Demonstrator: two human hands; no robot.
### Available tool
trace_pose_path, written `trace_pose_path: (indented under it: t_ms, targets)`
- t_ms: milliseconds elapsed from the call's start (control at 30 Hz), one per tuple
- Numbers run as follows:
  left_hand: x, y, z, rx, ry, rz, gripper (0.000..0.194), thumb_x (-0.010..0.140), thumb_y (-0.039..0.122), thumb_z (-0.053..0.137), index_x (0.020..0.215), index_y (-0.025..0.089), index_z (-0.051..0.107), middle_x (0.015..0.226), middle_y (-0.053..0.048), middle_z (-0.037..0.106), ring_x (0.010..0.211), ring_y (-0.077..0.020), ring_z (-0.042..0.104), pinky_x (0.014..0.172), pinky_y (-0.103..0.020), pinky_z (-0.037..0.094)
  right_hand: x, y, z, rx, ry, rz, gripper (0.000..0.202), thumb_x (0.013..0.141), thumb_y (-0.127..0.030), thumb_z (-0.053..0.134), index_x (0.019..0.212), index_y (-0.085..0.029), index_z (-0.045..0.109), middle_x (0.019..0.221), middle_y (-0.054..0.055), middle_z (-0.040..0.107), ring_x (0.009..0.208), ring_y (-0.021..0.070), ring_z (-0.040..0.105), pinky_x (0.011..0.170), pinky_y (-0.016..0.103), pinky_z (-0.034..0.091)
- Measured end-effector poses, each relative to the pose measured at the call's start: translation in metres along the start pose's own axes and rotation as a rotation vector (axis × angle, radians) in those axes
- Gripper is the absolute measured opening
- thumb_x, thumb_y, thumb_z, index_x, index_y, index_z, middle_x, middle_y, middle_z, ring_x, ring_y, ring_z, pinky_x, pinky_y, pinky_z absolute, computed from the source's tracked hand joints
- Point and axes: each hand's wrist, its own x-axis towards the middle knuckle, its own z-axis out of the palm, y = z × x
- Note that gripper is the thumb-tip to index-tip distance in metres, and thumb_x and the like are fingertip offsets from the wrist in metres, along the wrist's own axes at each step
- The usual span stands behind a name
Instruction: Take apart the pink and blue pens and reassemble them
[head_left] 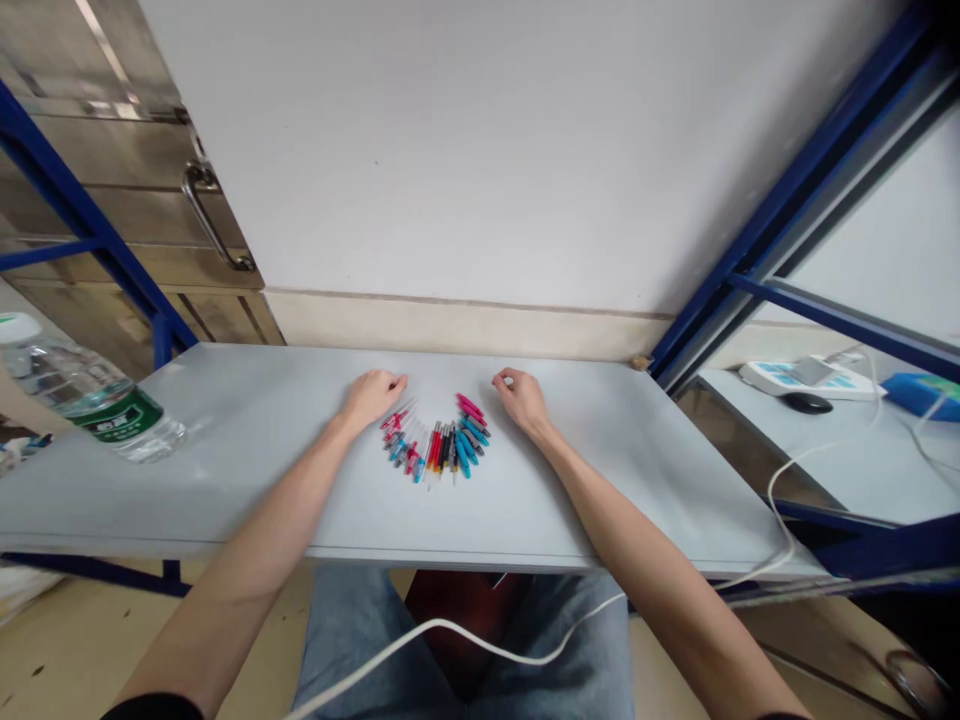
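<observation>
Several pen parts lie in a U-shaped arc on the grey table (270, 460), between my two hands. Clear tubes with pink and blue ends (409, 458) make up the left side. Red and black pieces (442, 448) with silver ends stand at the bottom of the arc. Blue and grey pieces (470, 440) curve up the right side to pink pieces (471, 408) at its tip. My left hand (371, 396) rests curled just beyond the left tip. Beyond the right tip, my right hand (523, 398) lies with its fingers curled in. Nothing shows in either hand.
A water bottle (105, 405) with a green label stands at the table's left. Blue metal frames (697, 290) rise at both ends. At right, a neighbouring surface bears a black mouse (806, 402) and a white device (810, 377). A white cable (780, 500) crosses the right corner.
</observation>
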Motion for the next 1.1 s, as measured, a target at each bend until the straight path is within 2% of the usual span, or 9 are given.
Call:
trace_pose_path:
  t_ms: [167,267,467,567,733,833,900,967,1100]
  targets:
    - [-0.0007,0.0060,0.0004,0.011,-0.009,0.047,0.056,0.101,0.049,0.036,0.069,0.018,0.071,0.072,-0.012,0.071,0.069,-0.0218,0.061,0.061,-0.030,0.026,-0.0016,0.0007,-0.0039,0.050,0.066,0.012,0.045,0.088,-0.021,0.039,0.122,-0.015,0.067,0.065,0.000,0.060,0.060,0.0191,0.052,0.069,0.027,0.039]
    - [-0.0012,0.0076,-0.0002,0.010,-0.017,0.056,0.057,0.103,0.049,0.035,0.071,0.019,0.071,0.074,-0.012,0.072,0.069,-0.0210,0.061,0.061,-0.030,0.026,-0.0027,0.0000,-0.0080,0.084,0.089,0.032,0.050,0.087,-0.019,0.033,0.124,-0.012,0.066,0.064,0.001,0.057,0.060,0.0206,0.052,0.068,0.028,0.041]
    - [0.0014,0.0042,0.0029,0.011,-0.027,0.048,0.053,0.104,0.048,0.033,0.083,0.021,0.074,0.083,-0.011,0.075,0.075,-0.0207,0.064,0.062,-0.029,0.025,-0.0004,-0.0016,-0.0095,0.126,0.110,0.025,0.047,0.085,-0.019,0.032,0.110,-0.015,0.072,0.060,0.000,0.052,0.061,0.0219,0.051,0.071,0.029,0.041]
    - [0.0037,0.0032,0.0064,0.017,-0.028,0.034,0.052,0.104,0.047,0.033,0.083,0.021,0.073,0.084,-0.012,0.075,0.074,-0.0218,0.065,0.062,-0.030,0.024,0.0021,-0.0008,-0.0080,0.131,0.112,0.019,0.040,0.083,-0.019,0.033,0.091,-0.018,0.072,0.055,-0.002,0.046,0.058,0.0208,0.050,0.069,0.029,0.040]
    - [0.0046,0.0050,0.0085,0.020,-0.034,0.024,0.052,0.105,0.046,0.031,0.080,0.021,0.070,0.081,-0.012,0.075,0.074,-0.0237,0.066,0.063,-0.032,0.025,0.0013,0.0003,-0.0076,0.123,0.132,0.039,0.025,0.078,-0.018,0.036,0.066,-0.022,0.058,0.049,-0.003,0.040,0.052,0.0186,0.045,0.061,0.029,0.033]
    - [0.0038,0.0073,0.0066,0.014,-0.031,0.025,0.045,0.105,0.045,0.032,0.094,0.022,0.069,0.081,-0.010,0.074,0.075,-0.0240,0.066,0.064,-0.031,0.026,-0.0013,0.0001,-0.0083,0.119,0.154,0.050,0.020,0.073,-0.016,0.038,0.062,-0.023,0.053,0.050,-0.002,0.042,0.053,0.0183,0.046,0.060,0.029,0.032]
    - [0.0037,0.0087,0.0047,-0.027,-0.012,0.012,0.035,0.104,0.041,0.036,0.116,0.024,0.064,0.079,-0.007,0.073,0.074,-0.0231,0.066,0.064,-0.030,0.028,-0.0024,-0.0005,-0.0082,0.118,0.168,0.064,0.021,0.075,-0.016,0.037,0.065,-0.023,0.054,0.049,-0.002,0.043,0.052,0.0185,0.046,0.061,0.029,0.033]
    - [0.0044,0.0088,0.0030,-0.079,0.015,-0.035,0.034,0.101,0.033,0.041,0.131,0.025,0.055,0.074,-0.002,0.070,0.070,-0.0217,0.064,0.064,-0.029,0.030,-0.0024,-0.0012,-0.0071,0.132,0.177,0.064,0.026,0.082,-0.017,0.035,0.076,-0.022,0.060,0.051,-0.002,0.048,0.052,0.0185,0.048,0.062,0.029,0.035]
    - [0.0076,0.0016,0.0025,-0.277,0.054,-0.164,0.050,0.087,0.020,0.048,0.137,0.022,0.050,0.058,0.006,0.053,0.057,-0.0182,0.054,0.060,-0.026,0.033,-0.0007,-0.0017,-0.0021,0.202,0.219,-0.029,0.037,0.086,-0.020,0.039,0.117,-0.020,0.059,0.084,0.002,0.069,0.057,0.0158,0.052,0.065,0.027,0.040]
